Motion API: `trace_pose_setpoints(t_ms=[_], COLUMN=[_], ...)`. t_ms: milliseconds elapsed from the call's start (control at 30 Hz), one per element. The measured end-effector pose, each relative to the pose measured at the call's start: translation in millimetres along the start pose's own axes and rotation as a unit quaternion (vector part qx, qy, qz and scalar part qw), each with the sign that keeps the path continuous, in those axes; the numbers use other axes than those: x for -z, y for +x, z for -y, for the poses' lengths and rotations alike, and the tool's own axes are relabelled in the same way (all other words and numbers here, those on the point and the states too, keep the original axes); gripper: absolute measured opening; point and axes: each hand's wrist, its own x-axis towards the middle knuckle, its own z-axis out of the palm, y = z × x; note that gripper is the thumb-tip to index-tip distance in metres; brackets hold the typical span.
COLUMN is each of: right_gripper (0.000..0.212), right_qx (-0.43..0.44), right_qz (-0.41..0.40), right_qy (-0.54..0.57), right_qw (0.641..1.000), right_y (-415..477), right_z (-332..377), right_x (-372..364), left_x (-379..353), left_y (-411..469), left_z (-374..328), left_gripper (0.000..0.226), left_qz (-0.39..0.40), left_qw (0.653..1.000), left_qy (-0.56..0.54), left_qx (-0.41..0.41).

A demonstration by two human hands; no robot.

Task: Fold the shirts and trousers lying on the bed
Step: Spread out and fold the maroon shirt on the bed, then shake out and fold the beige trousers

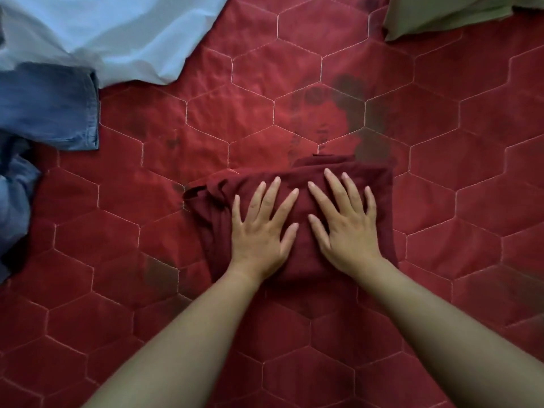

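**Two flat hands on a folded maroon garment**

Two bare forearms reach in from the near edge of the view and meet over one bundle of cloth. The left hand (259, 231) and the right hand (344, 228) lie palm down, side by side, with their thumbs near each other but apart. All the fingers are straight and spread, pointing away from the person. Neither hand grips or pinches anything; both simply press on the cloth beneath them.

That cloth is a folded dark maroon fabric garment (300, 260), lying in the middle of the bed as a roughly square packet. Its right edge is straight. Its left side is looser, with a rumpled flap sticking out past the left hand's little finger. Whether it is a shirt or trousers cannot be told from this fold.

The packet rests on a red quilted bed cover stitched in pale hexagons (441, 128). Beyond the garment, dark smudged patches (347, 89) mark the quilt.

Farther off, at the left edge, lies a crumpled blue denim garment (50, 107) with a stitched hem. Behind it, in the far left corner, a pale blue cloth (117, 33) spreads in soft creases and partly overlaps the denim. In the far right corner lies an olive-green fabric piece (441, 16).
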Motion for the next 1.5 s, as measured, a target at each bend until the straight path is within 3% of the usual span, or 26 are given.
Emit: trace_pose_setpoints(t_ms=[267, 500, 900, 1133, 1267, 1400, 1500], right_gripper=[0.056, 0.063, 0.057, 0.063, 0.066, 0.056, 0.048], right_qx=[-0.022, -0.033, -0.073, -0.055, -0.094, -0.083, -0.11], right_qz=[-0.032, 0.012, -0.107, -0.255, -0.196, -0.094, -0.146], right_qy=[0.021, 0.07, 0.084, 0.007, -0.014, 0.138, 0.205], right_qw=[0.999, 0.997, 0.988, 0.965, 0.976, 0.982, 0.961], right_y=[7, 9, 115, 207, 245, 236, 201], right_z=[-10, -30, -97, -134, -155, -168, -171], right_x=[10, 26, 108, 175, 181, 146, 118], left_x=[10, 22, 64, 72, 42, 27, 28], left_y=[13, 32, 201, 274, 265, 258, 257], left_z=[-4, -14, -49, -63, -48, -46, -46], left_gripper=[0.057, 0.059, 0.056, 0.055, 0.056, 0.055, 0.054], left_qz=[-0.023, 0.036, 0.02, -0.023, -0.018, -0.052, -0.048], left_qw=[1.0, 0.999, 0.999, 1.0, 0.999, 0.998, 0.998], left_qy=[-0.018, -0.012, 0.039, 0.016, 0.037, 0.02, 0.014], left_qx=[0.011, 0.022, -0.009, 0.004, 0.03, 0.026, 0.028])
